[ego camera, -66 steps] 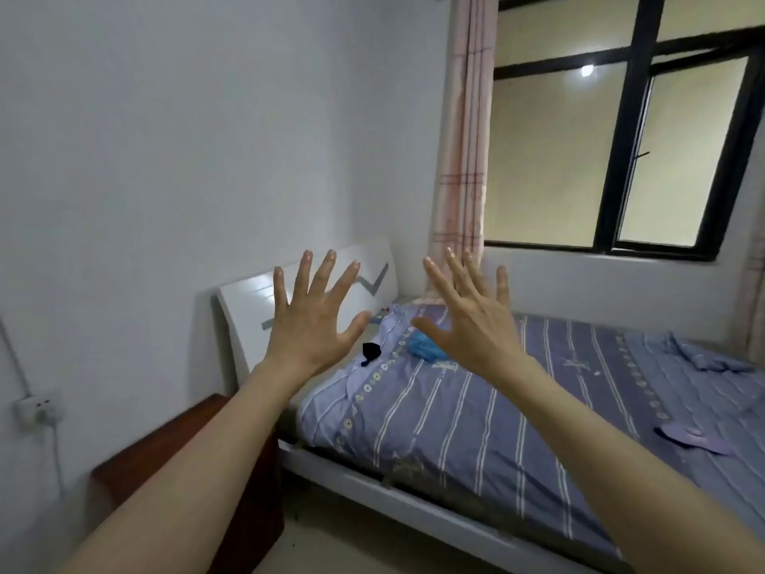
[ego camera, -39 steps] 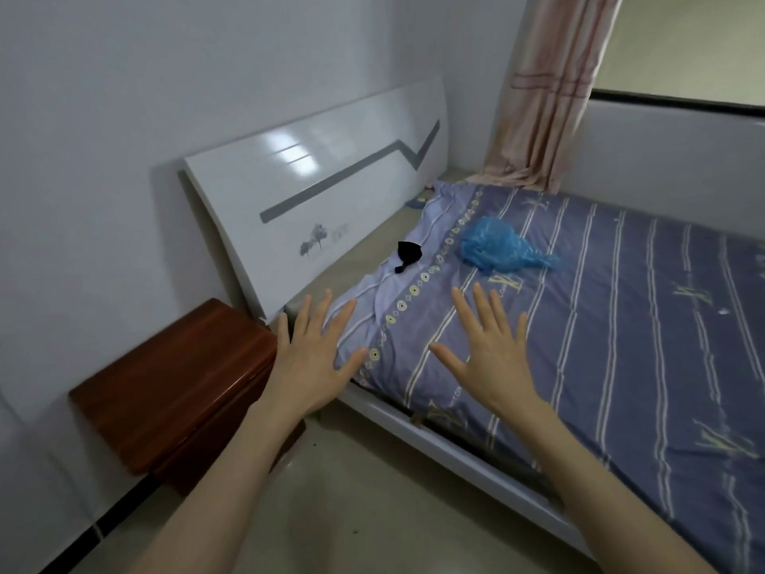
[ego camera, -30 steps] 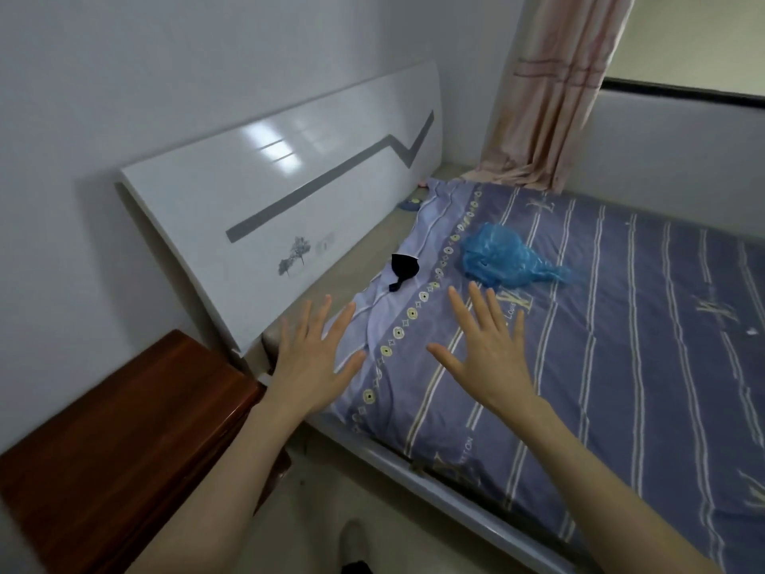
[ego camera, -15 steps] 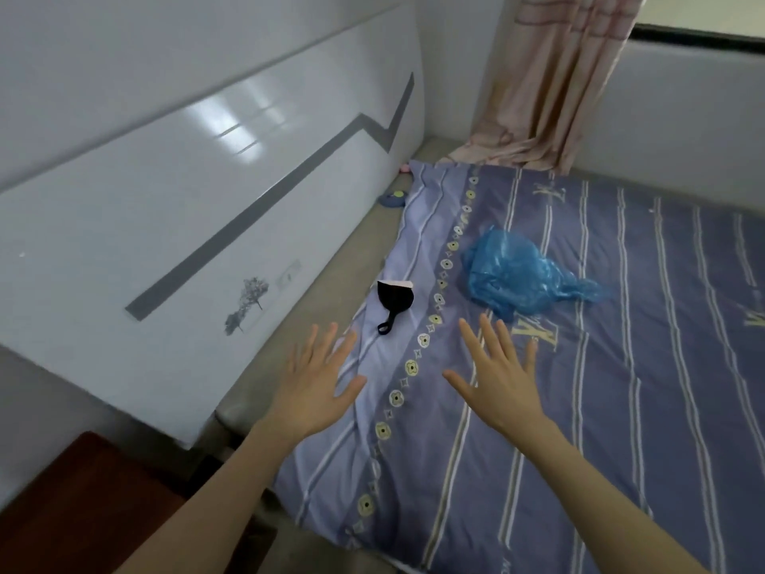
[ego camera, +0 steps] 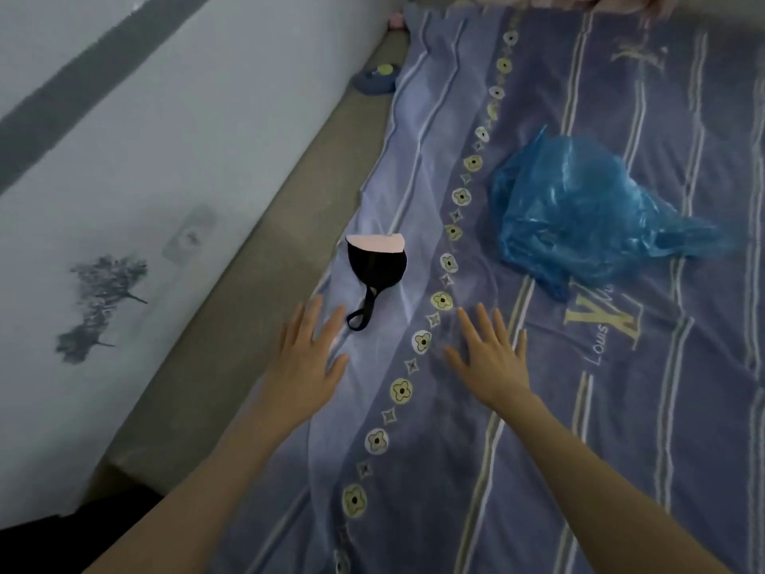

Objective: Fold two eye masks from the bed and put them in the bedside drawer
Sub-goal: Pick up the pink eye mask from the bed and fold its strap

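Note:
A black eye mask (ego camera: 376,267) with a pink inner edge and a black strap loop lies folded over on the blue striped bed sheet (ego camera: 538,408), near the headboard side. My left hand (ego camera: 308,362) hovers open just below and left of the strap, fingers spread. My right hand (ego camera: 490,358) is open too, to the right of the mask over the flower-patterned band. Neither hand touches the mask. I see only one eye mask. The bedside drawer is out of view.
A crumpled blue plastic bag (ego camera: 579,209) lies on the sheet to the right of the mask. The white headboard (ego camera: 145,180) runs along the left, with a strip of bare mattress (ego camera: 248,325) beside it. A small dark object (ego camera: 374,78) lies far up by the headboard.
The view has dropped and closed in on the bed. Both open hands have moved forward towards the black eye mask. The wooden bedside cabinet has left the view.

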Action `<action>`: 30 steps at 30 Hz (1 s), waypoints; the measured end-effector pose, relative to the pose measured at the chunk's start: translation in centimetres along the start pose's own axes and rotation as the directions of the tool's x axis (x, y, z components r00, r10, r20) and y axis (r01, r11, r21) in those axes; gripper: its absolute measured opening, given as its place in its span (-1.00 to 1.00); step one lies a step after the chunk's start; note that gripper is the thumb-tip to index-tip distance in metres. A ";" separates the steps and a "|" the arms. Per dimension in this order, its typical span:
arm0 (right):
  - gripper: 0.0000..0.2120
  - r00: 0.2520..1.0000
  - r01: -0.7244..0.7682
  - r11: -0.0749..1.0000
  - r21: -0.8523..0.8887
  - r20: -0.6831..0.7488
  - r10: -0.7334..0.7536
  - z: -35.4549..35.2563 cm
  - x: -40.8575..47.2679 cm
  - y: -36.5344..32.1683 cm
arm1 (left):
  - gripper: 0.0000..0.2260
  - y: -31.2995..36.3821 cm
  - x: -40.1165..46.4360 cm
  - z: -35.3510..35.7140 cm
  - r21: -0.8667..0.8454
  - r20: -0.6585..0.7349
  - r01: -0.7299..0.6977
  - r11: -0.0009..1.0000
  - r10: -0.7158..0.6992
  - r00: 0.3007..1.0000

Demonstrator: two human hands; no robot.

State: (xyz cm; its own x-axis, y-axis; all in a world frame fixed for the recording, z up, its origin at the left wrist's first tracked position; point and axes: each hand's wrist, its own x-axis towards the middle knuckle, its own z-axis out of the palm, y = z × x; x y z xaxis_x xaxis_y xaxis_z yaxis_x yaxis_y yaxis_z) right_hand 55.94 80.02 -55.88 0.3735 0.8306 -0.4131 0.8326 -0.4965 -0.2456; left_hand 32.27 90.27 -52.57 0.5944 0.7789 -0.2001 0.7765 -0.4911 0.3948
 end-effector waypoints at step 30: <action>-0.35 0.988 0.156 0.791 0.591 -0.099 -0.120 -8.5 -2.9 -7.8 | -0.81 3.8 2.1 -10.4 -0.325 -0.226 -0.089 0.942 0.014 0.974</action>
State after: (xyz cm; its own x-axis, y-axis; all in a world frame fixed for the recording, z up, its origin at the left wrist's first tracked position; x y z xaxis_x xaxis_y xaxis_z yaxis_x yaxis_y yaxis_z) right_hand 51.78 83.62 -45.29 0.3097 0.9051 -0.2914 0.4749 -0.4128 -0.7772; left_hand 34.26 94.06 -42.19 0.5423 0.8401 0.0132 0.6104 -0.4048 0.6809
